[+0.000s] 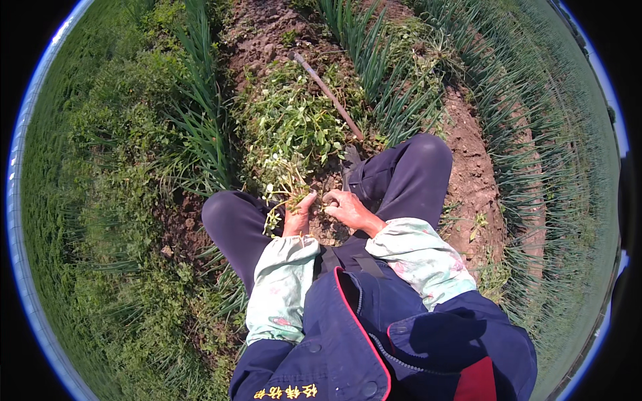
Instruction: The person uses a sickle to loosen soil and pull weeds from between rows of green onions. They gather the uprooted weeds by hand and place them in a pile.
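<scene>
My left hand [300,215] is closed around a bunch of uprooted leafy weeds [283,193], whose stems and leaves spread out to its left and above. Just right of it is my right hand [346,208], fingers curled with thumb and fingertips close together, near bare soil between my knees; whether something small is pinched there cannot be told. Beyond both hands lies a heap of pulled green weeds [296,120]. A tool with a long thin handle [331,95] rests slantwise on the heap's right side, its near end by my right knee.
A row of green onion plants [200,115] stands left of the heap, another row [371,60] to its right. Dense weeds [125,200] cover the ground at left. At right runs a bare soil ridge [471,170], with more onion rows [531,150] beyond.
</scene>
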{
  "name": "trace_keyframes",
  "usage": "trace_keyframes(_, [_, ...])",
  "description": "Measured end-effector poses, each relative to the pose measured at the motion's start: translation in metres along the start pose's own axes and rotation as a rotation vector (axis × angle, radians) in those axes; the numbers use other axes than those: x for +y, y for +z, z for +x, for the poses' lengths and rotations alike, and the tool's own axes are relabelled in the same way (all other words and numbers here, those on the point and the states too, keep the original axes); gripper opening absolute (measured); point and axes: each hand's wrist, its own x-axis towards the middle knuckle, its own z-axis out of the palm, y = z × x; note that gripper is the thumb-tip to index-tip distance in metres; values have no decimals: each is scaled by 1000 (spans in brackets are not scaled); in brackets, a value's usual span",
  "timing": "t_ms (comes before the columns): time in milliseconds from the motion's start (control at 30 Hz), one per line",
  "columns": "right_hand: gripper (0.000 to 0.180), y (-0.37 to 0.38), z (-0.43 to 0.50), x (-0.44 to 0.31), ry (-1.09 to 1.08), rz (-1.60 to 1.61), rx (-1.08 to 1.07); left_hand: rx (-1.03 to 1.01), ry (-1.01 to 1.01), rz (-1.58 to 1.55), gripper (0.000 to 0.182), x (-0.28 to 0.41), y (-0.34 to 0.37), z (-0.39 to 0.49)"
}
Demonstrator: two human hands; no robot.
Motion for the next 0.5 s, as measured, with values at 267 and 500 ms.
trace_keyframes(267, [28,1,-1,-12,23,-276,125,44,197,174,7,-2,9,2])
trace_keyframes(500, [22,-6,3,-20,35,-163,207,161,209,106,12,-11,13,11])
